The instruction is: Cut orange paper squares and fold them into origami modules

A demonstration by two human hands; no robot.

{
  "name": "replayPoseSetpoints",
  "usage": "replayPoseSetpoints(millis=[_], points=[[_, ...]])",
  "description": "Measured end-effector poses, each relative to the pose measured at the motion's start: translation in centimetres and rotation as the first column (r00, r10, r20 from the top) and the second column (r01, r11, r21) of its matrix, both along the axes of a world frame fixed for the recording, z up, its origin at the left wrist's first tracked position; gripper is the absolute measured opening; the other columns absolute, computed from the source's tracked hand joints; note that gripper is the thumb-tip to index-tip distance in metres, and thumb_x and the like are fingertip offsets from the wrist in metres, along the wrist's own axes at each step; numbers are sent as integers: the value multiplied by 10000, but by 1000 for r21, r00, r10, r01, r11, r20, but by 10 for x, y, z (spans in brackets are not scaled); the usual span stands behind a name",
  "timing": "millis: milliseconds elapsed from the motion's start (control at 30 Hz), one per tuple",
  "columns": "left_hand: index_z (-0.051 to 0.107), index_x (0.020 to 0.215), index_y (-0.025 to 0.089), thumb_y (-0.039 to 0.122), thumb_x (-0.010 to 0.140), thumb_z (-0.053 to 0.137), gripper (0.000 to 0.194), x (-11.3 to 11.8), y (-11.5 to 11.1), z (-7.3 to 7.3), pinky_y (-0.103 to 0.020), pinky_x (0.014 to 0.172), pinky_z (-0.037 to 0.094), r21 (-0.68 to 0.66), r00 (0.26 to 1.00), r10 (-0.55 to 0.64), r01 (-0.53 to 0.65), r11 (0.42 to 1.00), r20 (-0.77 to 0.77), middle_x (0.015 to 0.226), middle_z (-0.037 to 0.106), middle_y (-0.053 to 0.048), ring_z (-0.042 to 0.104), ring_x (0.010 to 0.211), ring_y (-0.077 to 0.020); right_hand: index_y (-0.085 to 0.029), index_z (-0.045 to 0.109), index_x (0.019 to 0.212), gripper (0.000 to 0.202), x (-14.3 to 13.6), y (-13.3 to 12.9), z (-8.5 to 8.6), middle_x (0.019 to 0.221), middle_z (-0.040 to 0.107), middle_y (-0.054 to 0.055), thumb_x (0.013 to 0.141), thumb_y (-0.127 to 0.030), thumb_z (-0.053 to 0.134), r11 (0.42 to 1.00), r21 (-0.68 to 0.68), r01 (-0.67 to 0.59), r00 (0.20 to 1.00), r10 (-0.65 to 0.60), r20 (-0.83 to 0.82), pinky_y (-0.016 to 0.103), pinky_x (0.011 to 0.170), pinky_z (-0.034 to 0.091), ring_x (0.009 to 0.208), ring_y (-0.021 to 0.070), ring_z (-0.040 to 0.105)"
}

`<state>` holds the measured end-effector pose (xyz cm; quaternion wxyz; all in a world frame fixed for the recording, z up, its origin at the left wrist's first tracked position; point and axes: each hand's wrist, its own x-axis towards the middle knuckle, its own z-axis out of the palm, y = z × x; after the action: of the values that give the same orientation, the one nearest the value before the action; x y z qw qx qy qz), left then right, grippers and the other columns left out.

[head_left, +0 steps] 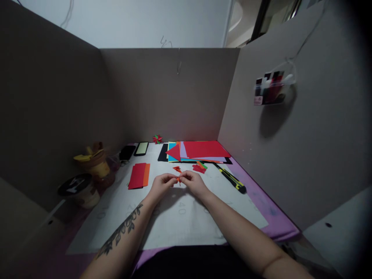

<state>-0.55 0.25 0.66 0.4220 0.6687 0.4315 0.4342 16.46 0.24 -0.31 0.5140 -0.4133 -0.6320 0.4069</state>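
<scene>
A small piece of orange paper (178, 179) is pinched between my two hands above the white sheet. My left hand (161, 185) grips it from the left with thumb and fingertips. From the right, my right hand (194, 183) holds it the same way, and the fingertips of both hands nearly meet. Much of the piece is hidden by the fingers. Just beyond it lies a folded orange paper piece (177, 169). Several red paper pieces (199, 169) are to its right, with green and orange strips (202, 165) beside them.
A yellow-black utility knife (232, 179) lies at right. Red and orange rectangles (137, 175) lie at left. Behind are a coloured paper stack (206, 149), a red-green folded star (157, 139) and a phone (141, 148). Tubs (84, 193) stand far left; grey partitions (171, 100) surround the table.
</scene>
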Motion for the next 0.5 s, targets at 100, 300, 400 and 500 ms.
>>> replayPoseSetpoints(millis=[100, 300, 400, 500], points=[[698, 847, 133, 346, 708, 668, 256, 0, -1, -1, -250, 627, 489, -24, 999, -22, 23, 999, 27, 785, 714, -70, 626, 680, -156, -174, 647, 724, 79, 2, -3, 4, 737, 642, 15, 747, -189, 574, 988, 145, 48, 987, -70, 147, 274, 682, 444, 724, 155, 584], [713, 846, 139, 370, 710, 666, 272, 0, 0, -4, -257, 653, 480, -18, 999, -46, 46, 999, 10, 800, 718, -76, 636, 718, -172, -194, 636, 761, 109, 7, -4, 5, 771, 633, 27, 792, -141, 547, 905, 422, -50, 926, -116, 359, 306, 751, 431, 796, 176, 559], [710, 841, 142, 369, 725, 646, 262, 0, 1, -4, -249, 656, 473, -13, 999, -44, 44, 999, -21, 793, 715, -64, 628, 711, -166, -199, 618, 759, 107, 9, -2, 3, 761, 629, 31, 801, -135, 544, 869, 484, -99, 909, -119, 399, 312, 755, 428, 787, 179, 549], [701, 812, 137, 354, 729, 638, 240, 1, 0, -4, -241, 656, 467, -11, 998, -36, 35, 999, -42, 780, 709, -59, 619, 704, -159, -199, 594, 742, 107, 8, -2, 1, 747, 610, 30, 807, -138, 535, 862, 496, -108, 901, -125, 414, 307, 737, 427, 772, 178, 538]])
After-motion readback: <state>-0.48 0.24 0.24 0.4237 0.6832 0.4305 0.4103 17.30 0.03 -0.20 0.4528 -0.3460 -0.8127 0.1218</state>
